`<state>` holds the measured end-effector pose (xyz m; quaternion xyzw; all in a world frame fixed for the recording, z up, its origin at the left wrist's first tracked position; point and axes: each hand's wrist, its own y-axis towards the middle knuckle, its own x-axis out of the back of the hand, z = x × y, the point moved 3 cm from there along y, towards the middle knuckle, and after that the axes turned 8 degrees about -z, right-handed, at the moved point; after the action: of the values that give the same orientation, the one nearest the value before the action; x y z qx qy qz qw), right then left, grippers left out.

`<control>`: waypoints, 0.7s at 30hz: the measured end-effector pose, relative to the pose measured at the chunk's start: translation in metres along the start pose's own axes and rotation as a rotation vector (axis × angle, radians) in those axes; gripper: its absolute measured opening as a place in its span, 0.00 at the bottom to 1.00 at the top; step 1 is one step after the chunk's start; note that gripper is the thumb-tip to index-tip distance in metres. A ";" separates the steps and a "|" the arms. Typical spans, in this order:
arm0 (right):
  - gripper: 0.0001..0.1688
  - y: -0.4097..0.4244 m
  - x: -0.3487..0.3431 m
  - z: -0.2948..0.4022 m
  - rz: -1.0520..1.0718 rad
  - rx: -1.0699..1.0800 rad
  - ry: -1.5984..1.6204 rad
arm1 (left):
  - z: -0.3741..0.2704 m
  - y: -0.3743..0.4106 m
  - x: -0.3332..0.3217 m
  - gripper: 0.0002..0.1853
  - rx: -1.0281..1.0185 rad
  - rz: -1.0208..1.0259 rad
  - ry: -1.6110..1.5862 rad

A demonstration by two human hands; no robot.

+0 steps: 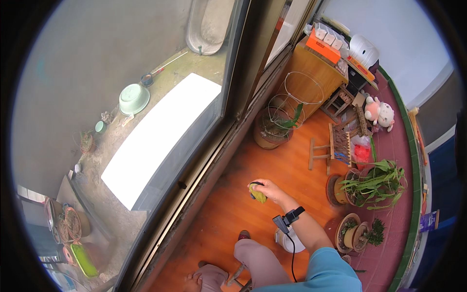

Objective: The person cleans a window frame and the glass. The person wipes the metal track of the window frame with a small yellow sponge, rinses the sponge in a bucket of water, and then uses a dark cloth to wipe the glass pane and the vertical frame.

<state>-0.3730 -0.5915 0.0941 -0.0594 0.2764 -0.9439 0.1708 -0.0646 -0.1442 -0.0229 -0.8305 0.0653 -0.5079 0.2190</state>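
My right hand [266,189] is closed around a folded yellow-green cloth [259,195] with a dark edge. The arm reaches out over the orange wood-look floor [233,204], and a black strap with a small cabled device [288,221] sits on the wrist. At the bottom edge, my left hand [193,283] rests against my left knee, its fingers a little apart and partly cut off by the frame. Along my left side runs a sliding glass window [164,160] in a dark metal frame. Below the right forearm stands a white bucket [292,241], partly hidden.
A potted cactus with wire hoops [271,129] stands beside the window sill. To the right are a folding wooden stool [339,144], leafy potted plants [375,182] and a plush toy [379,112]. A wooden cabinet [310,76] holds boxes. Through the glass, a green basin [134,98] is visible.
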 end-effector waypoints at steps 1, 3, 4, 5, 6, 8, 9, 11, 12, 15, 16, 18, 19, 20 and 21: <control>0.15 -0.018 0.003 0.011 -0.037 -0.031 0.037 | 0.000 -0.011 -0.004 0.16 -0.068 -0.043 0.090; 0.16 -0.050 0.008 0.038 -0.101 -0.077 0.108 | -0.011 -0.024 0.018 0.16 -0.207 0.149 -0.108; 0.17 -0.063 0.013 0.049 -0.102 -0.111 0.179 | -0.014 -0.029 0.031 0.16 -0.267 0.246 -0.208; 0.17 -0.078 0.019 0.062 -0.144 -0.102 0.230 | -0.017 -0.038 0.042 0.16 -0.258 0.323 -0.263; 0.17 -0.090 0.024 0.078 -0.183 -0.082 0.285 | -0.015 -0.037 0.055 0.15 -0.202 0.371 -0.306; 0.18 -0.114 0.048 0.097 -0.251 -0.003 0.391 | -0.010 -0.034 0.078 0.14 -0.025 0.400 -0.382; 0.18 -0.124 0.055 0.114 -0.279 0.007 0.416 | -0.001 -0.035 0.083 0.13 0.080 0.378 -0.430; 0.19 -0.142 0.067 0.152 -0.326 0.025 0.460 | 0.022 -0.024 0.095 0.12 0.253 0.279 -0.569; 0.22 -0.150 0.073 0.170 -0.257 -0.003 0.377 | 0.035 -0.017 0.102 0.11 0.274 0.217 -0.632; 0.25 -0.176 0.103 0.210 -0.116 -0.010 0.254 | -0.090 -0.010 0.257 0.18 0.460 0.142 -0.435; 0.25 -0.183 0.109 0.229 -0.064 0.055 0.322 | -0.108 -0.013 0.290 0.18 0.340 0.031 -0.230; 0.26 -0.205 0.127 0.263 0.021 0.193 0.623 | -0.105 -0.002 0.302 0.18 0.356 -0.071 -0.361; 0.26 -0.217 0.137 0.273 0.060 0.252 0.779 | -0.099 0.005 0.299 0.17 0.336 -0.129 -0.444; 0.25 -0.207 0.151 0.263 -0.021 0.200 0.686 | -0.093 0.006 0.295 0.17 0.357 -0.103 -0.505; 0.25 -0.202 0.170 0.246 -0.182 0.123 0.379 | -0.108 0.014 0.302 0.17 0.361 -0.054 -0.567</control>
<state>-0.5399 -0.6162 0.4132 0.1050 0.2392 -0.9647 0.0329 -0.0136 -0.2892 0.2595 -0.8880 -0.1111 -0.2657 0.3586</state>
